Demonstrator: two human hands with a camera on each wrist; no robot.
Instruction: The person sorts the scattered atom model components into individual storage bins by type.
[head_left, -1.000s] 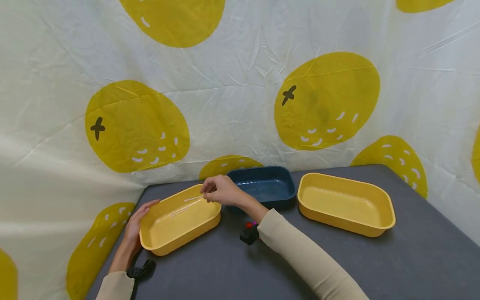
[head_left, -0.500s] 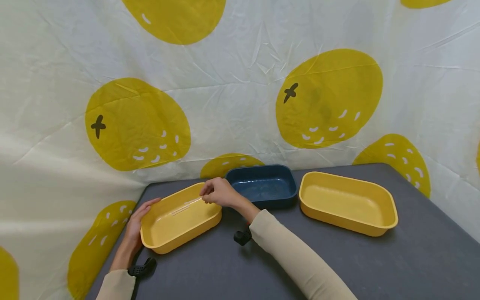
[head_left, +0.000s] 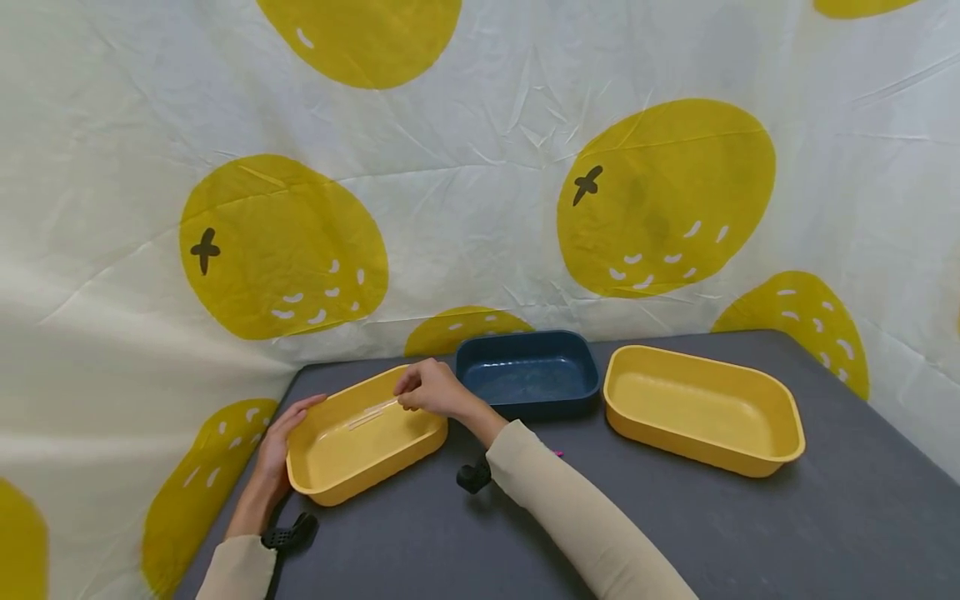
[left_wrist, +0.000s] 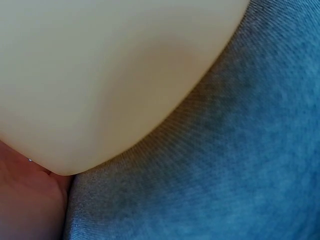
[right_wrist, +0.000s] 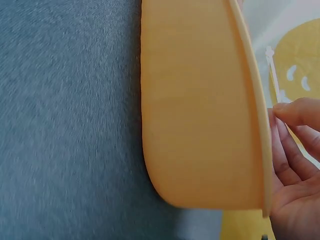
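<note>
In the head view my left hand (head_left: pixel 277 446) rests along the left end of a yellow tray (head_left: pixel 315 493), its fingers straight against the rim. My right hand (head_left: pixel 435 388) is over the tray's far right part. Between thumb and fingertips it pinches a thin white cotton swab (right_wrist: pixel 274 70), whose knobbed tip shows in the right wrist view. More thin white sticks (head_left: pixel 365 419) lie on the tray floor, too small to count. The tray's pale wall (left_wrist: pixel 100 90) fills much of the left wrist view, where only a bit of the left hand shows.
A dark blue tray (head_left: pixel 532 410) stands at the back middle, just beyond the right forearm. Another yellow tray (head_left: pixel 697 446) is to its right. A small pink thing (head_left: pixel 558 454) peeks out behind the right sleeve. A fruit-printed curtain (head_left: pixel 480 233) hangs behind the grey table (head_left: pixel 750 533).
My right hand has shifted slightly left and down inside the tray, bringing the pinched swab close to the lying sticks. The right forearm has swung left; my left hand stays on the tray.
</note>
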